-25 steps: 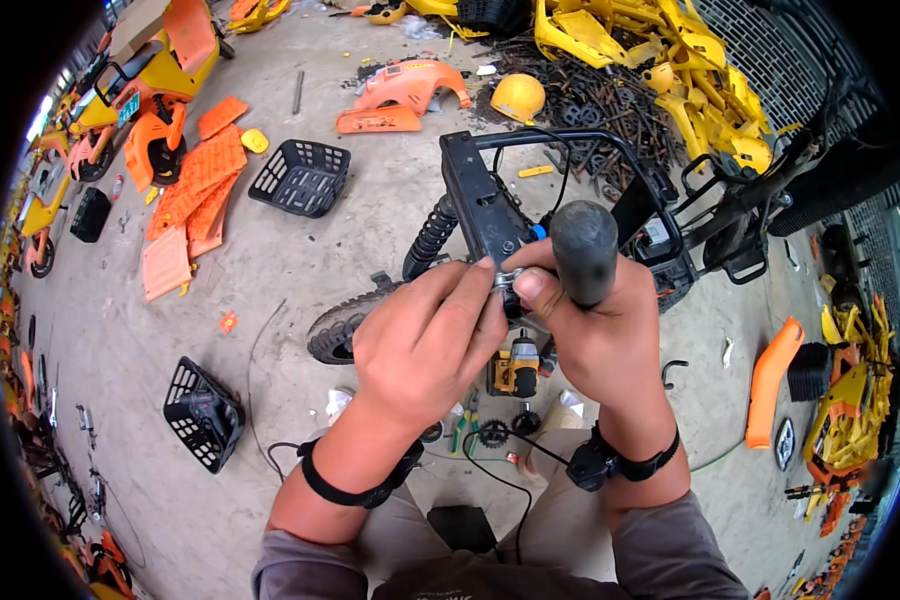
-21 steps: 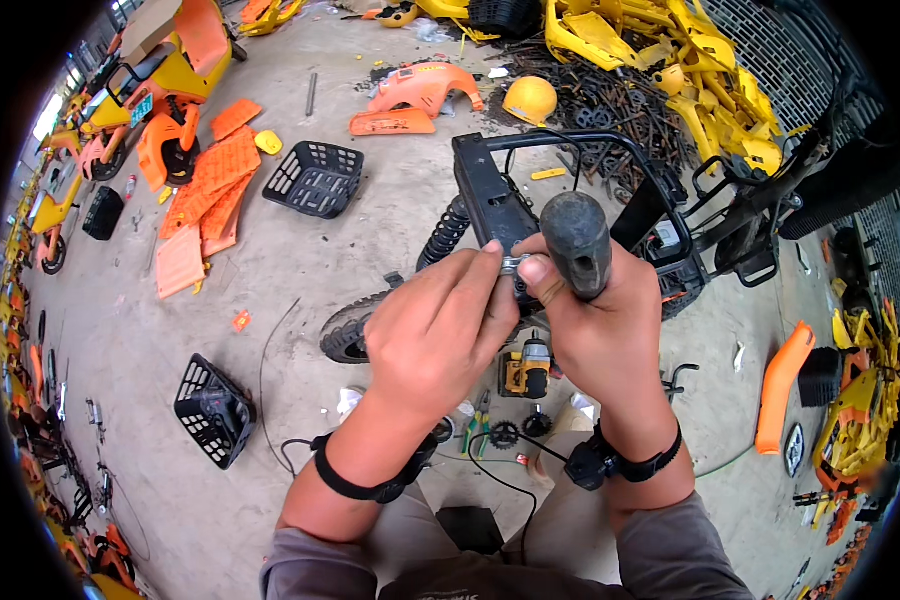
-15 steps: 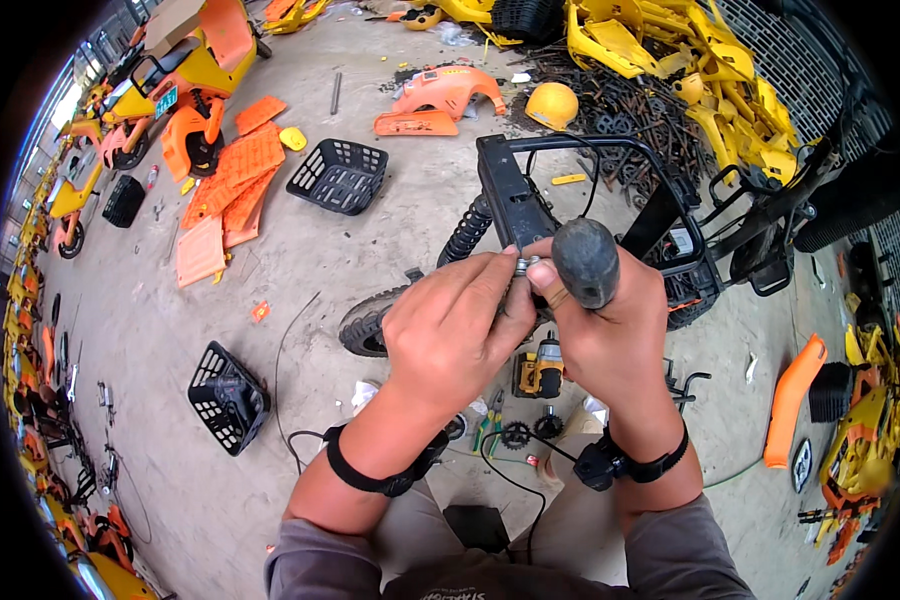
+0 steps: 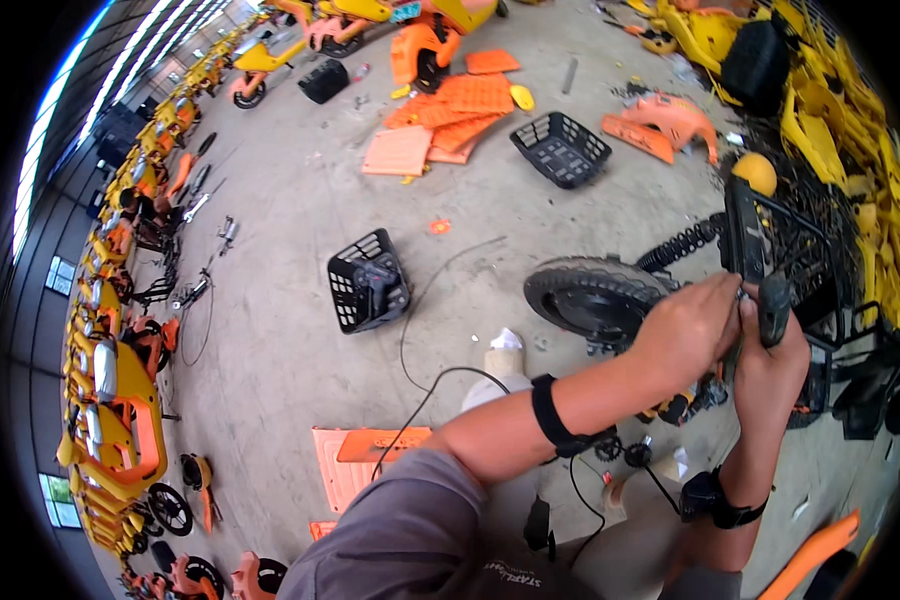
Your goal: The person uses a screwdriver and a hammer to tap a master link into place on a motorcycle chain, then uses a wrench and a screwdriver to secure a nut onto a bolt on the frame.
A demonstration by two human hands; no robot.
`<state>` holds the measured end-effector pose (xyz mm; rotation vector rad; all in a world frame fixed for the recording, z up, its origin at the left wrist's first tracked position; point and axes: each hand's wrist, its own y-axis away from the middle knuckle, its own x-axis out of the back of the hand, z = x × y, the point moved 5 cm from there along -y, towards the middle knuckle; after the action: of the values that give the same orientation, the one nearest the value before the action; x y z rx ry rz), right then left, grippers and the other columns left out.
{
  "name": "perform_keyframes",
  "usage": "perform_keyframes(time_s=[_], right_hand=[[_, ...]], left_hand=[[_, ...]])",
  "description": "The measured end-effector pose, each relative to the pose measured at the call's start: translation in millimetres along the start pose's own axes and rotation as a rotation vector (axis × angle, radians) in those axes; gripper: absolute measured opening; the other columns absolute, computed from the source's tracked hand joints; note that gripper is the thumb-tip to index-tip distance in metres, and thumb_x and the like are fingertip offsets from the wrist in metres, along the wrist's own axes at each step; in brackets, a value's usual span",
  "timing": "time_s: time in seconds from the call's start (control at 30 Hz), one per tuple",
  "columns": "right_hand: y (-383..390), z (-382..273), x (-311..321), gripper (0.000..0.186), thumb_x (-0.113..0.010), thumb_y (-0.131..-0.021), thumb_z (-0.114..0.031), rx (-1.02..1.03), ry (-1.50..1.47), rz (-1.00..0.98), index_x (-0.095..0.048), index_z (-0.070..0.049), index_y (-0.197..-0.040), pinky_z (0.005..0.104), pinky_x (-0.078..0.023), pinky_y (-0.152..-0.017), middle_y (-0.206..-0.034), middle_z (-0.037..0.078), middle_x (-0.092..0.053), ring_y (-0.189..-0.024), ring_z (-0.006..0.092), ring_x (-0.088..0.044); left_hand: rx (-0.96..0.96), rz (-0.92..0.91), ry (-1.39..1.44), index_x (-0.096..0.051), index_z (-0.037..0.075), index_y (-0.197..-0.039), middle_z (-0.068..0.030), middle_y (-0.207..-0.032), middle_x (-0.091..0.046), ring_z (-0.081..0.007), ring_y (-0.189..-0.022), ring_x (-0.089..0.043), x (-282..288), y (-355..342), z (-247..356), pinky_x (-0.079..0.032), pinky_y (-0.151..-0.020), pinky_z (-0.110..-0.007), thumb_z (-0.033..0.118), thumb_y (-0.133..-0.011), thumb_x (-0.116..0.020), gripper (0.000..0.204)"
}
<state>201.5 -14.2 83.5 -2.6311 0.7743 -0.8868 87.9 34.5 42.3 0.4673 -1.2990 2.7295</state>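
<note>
My left hand (image 4: 682,335) is closed, its fingertips pinched at a small metal piece (image 4: 742,294) mostly covered by the fingers. Right beside it, my right hand (image 4: 773,362) is wrapped round a tool with a thick, rounded black handle (image 4: 774,308); its working end is hidden. Both hands are close together at the black frame (image 4: 744,222) of a stripped two-wheeler. Its wheel (image 4: 585,300) and coil shock absorber (image 4: 682,245) lie to the left of the hands. Beneath my forearms, a yellow and black power tool (image 4: 676,408) is partly covered.
A black basket (image 4: 345,310) holds a dark power drill (image 4: 376,285). Farther off lie another black basket (image 4: 560,150), orange panels (image 4: 460,105) and an orange fender (image 4: 670,122). Yellow body parts (image 4: 820,130) are heaped at the right. Scooters (image 4: 120,400) line the left side.
My view has swung to the left, so the hands and frame now appear farther right. Both hands stay together at the frame, still holding the black-handled tool and the small metal piece.
</note>
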Motion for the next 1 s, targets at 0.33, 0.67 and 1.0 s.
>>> perform_keyframes(time_s=[0.33, 0.67, 1.0], right_hand=[[14, -6, 3, 0.017, -0.066, -0.092, -0.003, 0.038, 0.063, 0.049, -0.068, 0.004, -0.107, 0.0327, -0.051, -0.07, -0.082, 0.014, -0.069, -0.074, 0.0165, -0.064], [17, -2, 9, 0.017, -0.067, -0.093, -0.005, 0.028, 0.078, 0.028, -0.068, 0.006, -0.106, 0.032, -0.049, -0.067, -0.081, 0.014, -0.069, -0.07, 0.0146, -0.059], [16, 0, 13, 0.016, -0.064, -0.093, -0.003, 0.152, 0.121, 0.059, -0.066, 0.006, -0.107, 0.0327, -0.05, -0.072, -0.084, 0.014, -0.068, -0.078, 0.0109, -0.061]], left_hand=[[-0.06, 0.102, -0.116, -0.055, -0.009, -0.123, -0.0222, -0.113, -0.065, -0.0347, -0.095, -0.067, -8, 23, 10, -0.056, -0.083, -0.039, 0.003, -0.082, -0.067, 0.045], [-0.093, 0.096, -0.058, -0.054, -0.009, -0.128, -0.0245, -0.119, -0.063, -0.038, -0.105, -0.065, -16, 28, 7, -0.055, -0.089, -0.04, 0.003, -0.081, -0.066, 0.05], [-0.085, 0.02, -0.018, -0.052, -0.008, -0.131, -0.0258, -0.124, -0.061, -0.0411, -0.112, -0.062, -15, 23, 9, -0.052, -0.095, -0.044, 0.005, -0.083, -0.065, 0.051]])
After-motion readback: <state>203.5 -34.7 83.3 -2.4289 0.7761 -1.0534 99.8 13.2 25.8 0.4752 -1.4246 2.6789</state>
